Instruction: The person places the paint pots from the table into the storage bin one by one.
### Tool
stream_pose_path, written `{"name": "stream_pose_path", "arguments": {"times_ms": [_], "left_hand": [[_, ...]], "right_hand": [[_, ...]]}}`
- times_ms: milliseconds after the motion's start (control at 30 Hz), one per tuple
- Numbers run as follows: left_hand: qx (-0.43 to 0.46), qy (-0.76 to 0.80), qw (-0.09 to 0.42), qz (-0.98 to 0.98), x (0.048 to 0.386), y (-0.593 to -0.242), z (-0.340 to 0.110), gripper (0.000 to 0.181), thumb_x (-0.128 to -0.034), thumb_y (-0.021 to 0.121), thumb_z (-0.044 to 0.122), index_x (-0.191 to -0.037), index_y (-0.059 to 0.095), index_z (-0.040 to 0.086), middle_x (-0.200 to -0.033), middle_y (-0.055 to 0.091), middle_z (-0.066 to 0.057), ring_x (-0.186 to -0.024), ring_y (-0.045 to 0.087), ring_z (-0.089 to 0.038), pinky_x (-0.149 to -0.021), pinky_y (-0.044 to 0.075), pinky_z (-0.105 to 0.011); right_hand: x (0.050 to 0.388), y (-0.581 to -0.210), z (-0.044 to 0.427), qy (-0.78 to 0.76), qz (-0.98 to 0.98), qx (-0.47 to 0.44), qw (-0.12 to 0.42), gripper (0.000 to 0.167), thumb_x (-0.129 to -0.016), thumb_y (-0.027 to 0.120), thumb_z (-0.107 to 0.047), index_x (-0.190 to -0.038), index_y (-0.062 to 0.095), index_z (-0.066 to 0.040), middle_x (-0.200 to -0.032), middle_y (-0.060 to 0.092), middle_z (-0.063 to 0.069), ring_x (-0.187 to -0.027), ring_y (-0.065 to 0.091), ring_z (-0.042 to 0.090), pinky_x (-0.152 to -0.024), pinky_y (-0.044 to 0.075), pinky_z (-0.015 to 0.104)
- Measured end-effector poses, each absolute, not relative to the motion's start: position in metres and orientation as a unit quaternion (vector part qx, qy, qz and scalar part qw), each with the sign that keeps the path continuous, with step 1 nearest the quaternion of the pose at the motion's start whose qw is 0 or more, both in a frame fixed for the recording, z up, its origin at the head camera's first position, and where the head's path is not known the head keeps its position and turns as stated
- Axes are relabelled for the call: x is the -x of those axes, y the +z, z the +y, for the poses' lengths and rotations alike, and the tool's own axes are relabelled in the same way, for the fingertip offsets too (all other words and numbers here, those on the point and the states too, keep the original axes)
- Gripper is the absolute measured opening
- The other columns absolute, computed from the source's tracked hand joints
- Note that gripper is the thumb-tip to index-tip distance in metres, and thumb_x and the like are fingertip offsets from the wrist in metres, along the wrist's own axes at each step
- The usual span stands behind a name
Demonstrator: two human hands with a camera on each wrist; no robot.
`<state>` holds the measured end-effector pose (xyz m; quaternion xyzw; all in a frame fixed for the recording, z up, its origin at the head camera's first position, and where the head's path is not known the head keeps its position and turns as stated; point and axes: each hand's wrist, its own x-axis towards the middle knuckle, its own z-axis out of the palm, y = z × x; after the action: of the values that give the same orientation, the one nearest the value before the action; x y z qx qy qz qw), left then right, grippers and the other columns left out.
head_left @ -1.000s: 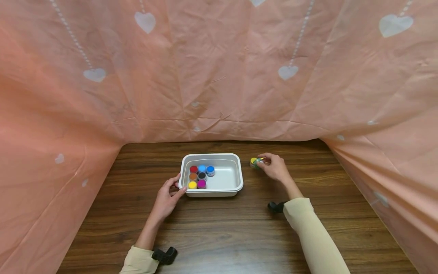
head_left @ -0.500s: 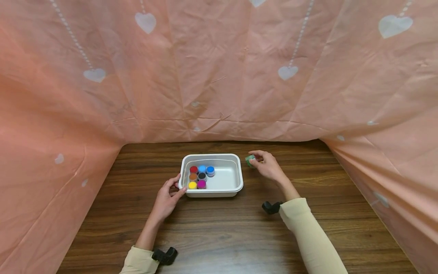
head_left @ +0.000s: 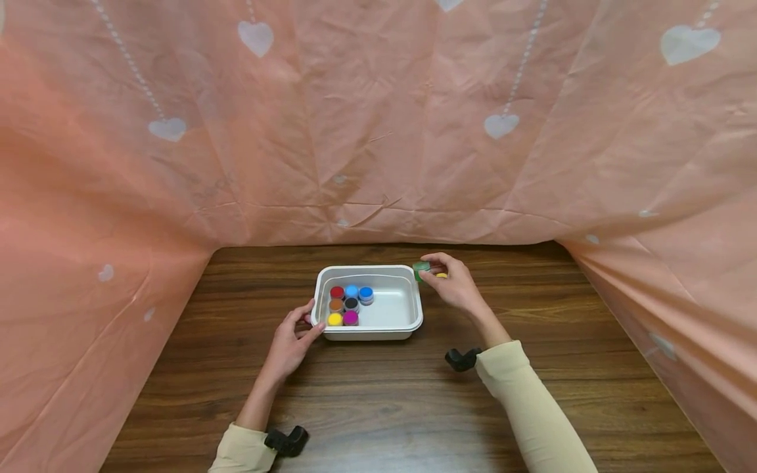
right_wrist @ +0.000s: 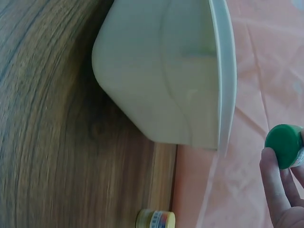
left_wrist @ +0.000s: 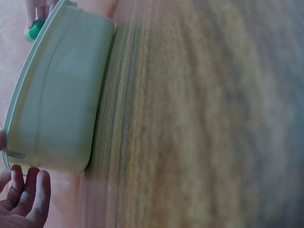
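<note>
The head view alone looks down into the white tray (head_left: 387, 309), where seven small jars are grouped toward the left: red (head_left: 337, 293), light blue (head_left: 351, 292) and blue (head_left: 366, 293) lids along the far row, orange-brown (head_left: 336, 306) and black (head_left: 351, 305) in the middle, yellow (head_left: 335, 320) and magenta (head_left: 351, 318) nearest the person. The left hand (head_left: 290, 341) holds the tray's near left corner, thumb at the rim; the left wrist view adds the fingers (left_wrist: 42, 190) against the outside of the end wall. The right hand's (head_left: 455, 284) grip pinches a green-lidded jar (head_left: 421, 270) between thumb and fingers. From the head it seems to overlap the tray's far right corner, yet the right wrist view shows it raised off the table (head_left: 367, 394) and apart from the rim, its lid turned toward that camera. That view also shows a yellow-lidded jar (right_wrist: 156, 220) standing on the table near the tray, with a label on its side; from the head only a sliver of yellow peeks out by the right hand. Pink cloth (head_left: 367, 131) with white hearts hangs behind.
</note>
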<state>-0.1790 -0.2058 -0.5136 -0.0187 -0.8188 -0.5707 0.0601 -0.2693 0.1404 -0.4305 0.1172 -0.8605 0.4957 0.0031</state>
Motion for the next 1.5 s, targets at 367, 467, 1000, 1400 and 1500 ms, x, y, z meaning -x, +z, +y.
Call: {"name": "stream_pose_path", "arguments": {"times_ms": [367,467,1000,1400,1500], "left_hand": [[0.023,-0.563,0.061,-0.824,0.182,-0.510,-0.205,0.060,-0.0972,0.074,0.015,-0.151,0.051,0.003,-0.117,0.056,-0.017,-0.114,0.054,-0.026,-0.093,0.057,-0.026],[0.017,-0.559,0.056,-0.827,0.179,-0.510,-0.205,0.061,-0.0975,0.074,0.016,-0.152,0.050,0.003,-0.119,0.056,-0.017,-0.114,0.053,-0.026,-0.094,0.058,-0.029],[0.013,-0.569,0.064,-0.820,0.179,-0.509,-0.203,0.060,-0.0961,0.075,0.013,-0.150,0.052,0.002,-0.120,0.057,-0.019,-0.114,0.054,-0.025,-0.094,0.057,-0.028],[0.019,-0.557,0.071,-0.827,0.177,-0.510,-0.204,0.059,-0.0970,0.074,0.014,-0.150,0.051,0.001,-0.117,0.058,-0.017,-0.111,0.057,-0.025,-0.091,0.058,-0.025],[0.020,-0.555,0.068,-0.829,0.177,-0.510,-0.203,0.060,-0.0968,0.074,0.015,-0.150,0.051,0.000,-0.116,0.057,-0.017,-0.111,0.056,-0.026,-0.092,0.058,-0.027]], "right_hand": [[0.270,-0.432,0.120,0.502,-0.851,-0.155,-0.007,0.043,-0.097,0.073,-0.014,-0.138,0.063,-0.005,-0.132,0.065,0.020,-0.115,0.067,0.035,-0.092,0.059,0.042],[0.269,-0.435,0.113,0.497,-0.853,-0.156,-0.020,0.043,-0.097,0.074,-0.015,-0.138,0.064,-0.005,-0.135,0.066,0.018,-0.115,0.068,0.034,-0.093,0.059,0.044],[0.270,-0.443,0.082,0.500,-0.847,-0.179,-0.035,0.035,-0.093,0.078,-0.012,-0.126,0.069,-0.008,-0.123,0.069,0.013,-0.115,0.067,0.032,-0.098,0.057,0.044],[0.273,-0.455,0.058,0.515,-0.835,-0.186,-0.053,0.032,-0.089,0.081,-0.006,-0.119,0.071,-0.006,-0.116,0.071,0.012,-0.111,0.068,0.032,-0.095,0.057,0.041],[0.274,-0.460,0.053,0.518,-0.834,-0.185,-0.051,0.031,-0.088,0.081,-0.004,-0.117,0.071,-0.005,-0.113,0.072,0.012,-0.109,0.068,0.031,-0.093,0.058,0.040]]}}
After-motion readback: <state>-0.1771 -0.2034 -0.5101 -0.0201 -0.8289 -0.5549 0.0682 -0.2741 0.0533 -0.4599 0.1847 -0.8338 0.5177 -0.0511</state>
